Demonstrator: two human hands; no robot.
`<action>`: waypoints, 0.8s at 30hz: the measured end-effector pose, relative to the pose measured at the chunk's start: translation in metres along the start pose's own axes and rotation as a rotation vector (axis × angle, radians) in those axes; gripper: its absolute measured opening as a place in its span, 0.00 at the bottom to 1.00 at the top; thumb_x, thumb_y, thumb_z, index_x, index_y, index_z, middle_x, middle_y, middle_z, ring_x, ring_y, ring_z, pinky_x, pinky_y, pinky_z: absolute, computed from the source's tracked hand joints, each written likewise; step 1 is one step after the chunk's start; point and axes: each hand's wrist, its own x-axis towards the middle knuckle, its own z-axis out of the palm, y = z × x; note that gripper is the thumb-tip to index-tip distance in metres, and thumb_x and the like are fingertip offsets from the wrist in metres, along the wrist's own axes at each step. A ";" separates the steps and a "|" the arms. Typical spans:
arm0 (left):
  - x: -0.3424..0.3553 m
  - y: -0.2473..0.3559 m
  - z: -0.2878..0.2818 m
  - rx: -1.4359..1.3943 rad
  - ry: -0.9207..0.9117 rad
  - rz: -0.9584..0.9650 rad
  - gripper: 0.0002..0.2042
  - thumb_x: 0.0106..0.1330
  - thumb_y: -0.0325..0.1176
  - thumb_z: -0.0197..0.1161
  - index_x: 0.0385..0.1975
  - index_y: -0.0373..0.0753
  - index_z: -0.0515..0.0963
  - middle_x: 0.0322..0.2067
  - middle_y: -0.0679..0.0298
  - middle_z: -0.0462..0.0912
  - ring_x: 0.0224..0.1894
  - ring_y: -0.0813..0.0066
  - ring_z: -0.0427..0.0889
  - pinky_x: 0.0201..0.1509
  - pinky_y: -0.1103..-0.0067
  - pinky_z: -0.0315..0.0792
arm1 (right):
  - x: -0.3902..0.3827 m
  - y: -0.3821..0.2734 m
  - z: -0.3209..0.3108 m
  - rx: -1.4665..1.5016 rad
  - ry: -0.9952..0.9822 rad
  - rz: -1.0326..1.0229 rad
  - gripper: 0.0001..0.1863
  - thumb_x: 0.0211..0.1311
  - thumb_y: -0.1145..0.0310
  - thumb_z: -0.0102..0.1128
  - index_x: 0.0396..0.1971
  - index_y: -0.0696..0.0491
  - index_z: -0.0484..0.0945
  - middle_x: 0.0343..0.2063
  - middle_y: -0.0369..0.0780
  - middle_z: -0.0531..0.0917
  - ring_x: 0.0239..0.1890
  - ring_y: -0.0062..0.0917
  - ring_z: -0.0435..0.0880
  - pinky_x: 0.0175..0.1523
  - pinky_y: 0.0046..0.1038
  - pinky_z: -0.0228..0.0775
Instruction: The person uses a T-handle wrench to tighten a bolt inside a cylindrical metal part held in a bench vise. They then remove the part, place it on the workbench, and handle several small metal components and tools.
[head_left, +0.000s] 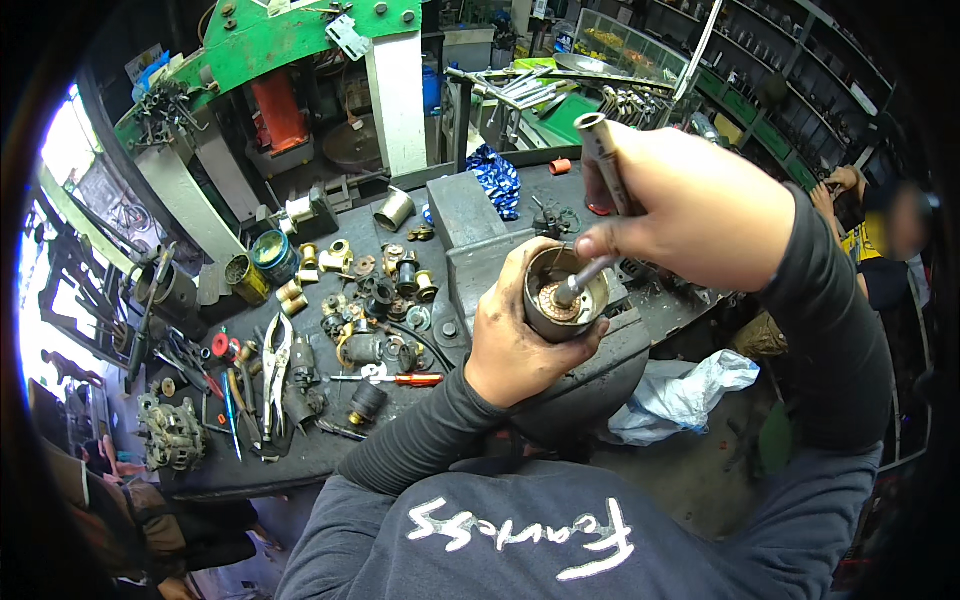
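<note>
My left hand (512,345) is wrapped round a cup-shaped metal housing (548,312), its open mouth turned up. Inside the cup, a worn coppery-brown surface shows at the bottom. My right hand (685,205) is closed round a steel socket wrench (603,150). One tubular end of the wrench sticks up past my fist. Its thinner shaft (592,276) reaches down at a slant into the housing, where the tip meets the bottom. The housing is held over a grey bench vise (490,250), whose jaws are partly hidden by my hands.
Left on the dark workbench lie locking pliers (275,365), a red-handled screwdriver (415,380), an alternator-like casting (172,432), loose bushings and small cans. A white plastic bag (690,395) hangs right of the vise. Another person (885,240) is at the far right.
</note>
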 end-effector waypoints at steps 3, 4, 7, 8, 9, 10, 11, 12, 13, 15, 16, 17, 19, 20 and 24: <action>0.000 -0.003 0.001 0.027 -0.008 0.030 0.34 0.41 0.30 0.76 0.51 0.33 0.67 0.42 0.56 0.78 0.43 0.70 0.80 0.49 0.76 0.73 | 0.001 -0.008 0.014 -0.442 0.283 -0.200 0.20 0.57 0.58 0.63 0.37 0.57 0.67 0.18 0.43 0.79 0.24 0.37 0.82 0.28 0.34 0.72; 0.001 -0.004 0.001 0.052 -0.014 0.037 0.34 0.41 0.30 0.76 0.51 0.33 0.67 0.42 0.56 0.78 0.43 0.70 0.80 0.49 0.76 0.73 | 0.000 -0.017 0.014 -0.445 0.277 -0.179 0.19 0.58 0.59 0.61 0.38 0.57 0.67 0.18 0.43 0.79 0.23 0.37 0.82 0.28 0.33 0.72; 0.001 -0.004 0.001 0.006 -0.021 0.010 0.34 0.41 0.31 0.76 0.50 0.33 0.67 0.41 0.56 0.78 0.42 0.69 0.80 0.48 0.76 0.74 | -0.006 -0.026 0.017 -0.456 0.285 -0.103 0.19 0.60 0.61 0.59 0.42 0.59 0.67 0.17 0.42 0.79 0.22 0.35 0.82 0.26 0.31 0.72; 0.001 -0.002 0.002 -0.005 -0.009 -0.004 0.34 0.41 0.31 0.76 0.50 0.33 0.67 0.40 0.56 0.78 0.42 0.69 0.80 0.48 0.76 0.74 | -0.006 -0.025 0.019 -0.460 0.294 -0.082 0.19 0.60 0.61 0.59 0.43 0.59 0.67 0.17 0.42 0.79 0.22 0.34 0.82 0.26 0.30 0.72; 0.001 -0.001 0.002 -0.015 0.004 -0.018 0.33 0.42 0.31 0.76 0.50 0.33 0.67 0.40 0.56 0.78 0.42 0.68 0.80 0.48 0.76 0.74 | -0.006 -0.023 0.021 -0.448 0.313 -0.089 0.20 0.60 0.61 0.59 0.43 0.59 0.67 0.17 0.42 0.79 0.22 0.34 0.82 0.26 0.30 0.72; 0.000 -0.002 0.002 -0.021 0.010 -0.013 0.33 0.42 0.31 0.76 0.50 0.33 0.67 0.40 0.56 0.79 0.42 0.69 0.80 0.48 0.75 0.74 | -0.005 -0.019 0.024 -0.437 0.332 -0.096 0.20 0.60 0.62 0.59 0.44 0.60 0.67 0.17 0.42 0.79 0.22 0.34 0.82 0.26 0.30 0.72; 0.000 -0.002 0.003 -0.026 0.006 -0.008 0.33 0.42 0.31 0.76 0.50 0.33 0.67 0.40 0.56 0.79 0.42 0.69 0.80 0.48 0.75 0.74 | -0.006 -0.016 0.025 -0.422 0.354 -0.092 0.20 0.60 0.62 0.58 0.45 0.60 0.66 0.17 0.42 0.79 0.22 0.34 0.82 0.26 0.30 0.72; 0.001 -0.003 0.004 -0.032 0.001 -0.002 0.33 0.42 0.31 0.76 0.50 0.33 0.67 0.39 0.56 0.79 0.41 0.69 0.80 0.48 0.75 0.74 | -0.005 -0.015 0.025 -0.440 0.357 -0.111 0.20 0.60 0.62 0.58 0.45 0.61 0.67 0.17 0.41 0.79 0.22 0.33 0.82 0.26 0.30 0.72; 0.000 -0.003 0.004 -0.001 -0.003 0.012 0.33 0.42 0.31 0.76 0.50 0.33 0.67 0.39 0.56 0.79 0.42 0.69 0.80 0.48 0.75 0.74 | -0.003 -0.015 0.024 -0.458 0.360 -0.130 0.20 0.60 0.63 0.58 0.45 0.61 0.67 0.17 0.41 0.79 0.22 0.33 0.82 0.26 0.29 0.72; 0.001 -0.003 0.001 0.062 -0.012 0.039 0.33 0.42 0.30 0.76 0.50 0.33 0.67 0.40 0.56 0.79 0.42 0.70 0.80 0.48 0.76 0.74 | 0.000 -0.020 0.024 -0.479 0.366 -0.139 0.20 0.59 0.64 0.58 0.45 0.61 0.67 0.18 0.41 0.79 0.22 0.33 0.82 0.26 0.29 0.72; 0.001 -0.002 0.001 0.059 -0.010 0.051 0.33 0.42 0.30 0.76 0.50 0.33 0.67 0.40 0.56 0.79 0.42 0.70 0.80 0.48 0.76 0.73 | 0.000 -0.025 0.024 -0.484 0.368 -0.130 0.20 0.59 0.64 0.58 0.45 0.61 0.67 0.18 0.41 0.79 0.21 0.33 0.82 0.26 0.29 0.72; 0.001 0.001 0.000 0.057 -0.005 0.062 0.33 0.42 0.30 0.76 0.50 0.33 0.67 0.40 0.56 0.79 0.42 0.70 0.80 0.48 0.76 0.73 | 0.000 -0.029 0.026 -0.488 0.369 -0.122 0.20 0.59 0.64 0.58 0.45 0.61 0.67 0.18 0.41 0.79 0.21 0.33 0.81 0.26 0.29 0.72; 0.001 0.001 -0.001 0.036 0.013 0.076 0.33 0.43 0.31 0.76 0.50 0.33 0.67 0.40 0.56 0.78 0.41 0.71 0.80 0.48 0.76 0.73 | 0.000 -0.030 0.030 -0.523 0.410 -0.105 0.20 0.58 0.65 0.58 0.45 0.61 0.68 0.18 0.40 0.79 0.21 0.31 0.81 0.26 0.28 0.72; 0.001 0.000 0.001 0.013 0.026 0.078 0.33 0.43 0.31 0.76 0.50 0.33 0.67 0.40 0.56 0.78 0.41 0.71 0.80 0.48 0.76 0.73 | -0.001 -0.030 0.031 -0.545 0.423 -0.080 0.19 0.58 0.65 0.58 0.45 0.61 0.68 0.17 0.40 0.79 0.20 0.30 0.81 0.26 0.27 0.72; 0.000 0.002 0.004 0.042 0.041 0.096 0.33 0.42 0.31 0.76 0.50 0.33 0.68 0.40 0.56 0.78 0.42 0.70 0.79 0.48 0.77 0.73 | -0.005 -0.032 0.036 -0.643 0.503 -0.031 0.19 0.55 0.67 0.59 0.45 0.61 0.70 0.16 0.37 0.79 0.19 0.27 0.81 0.24 0.25 0.71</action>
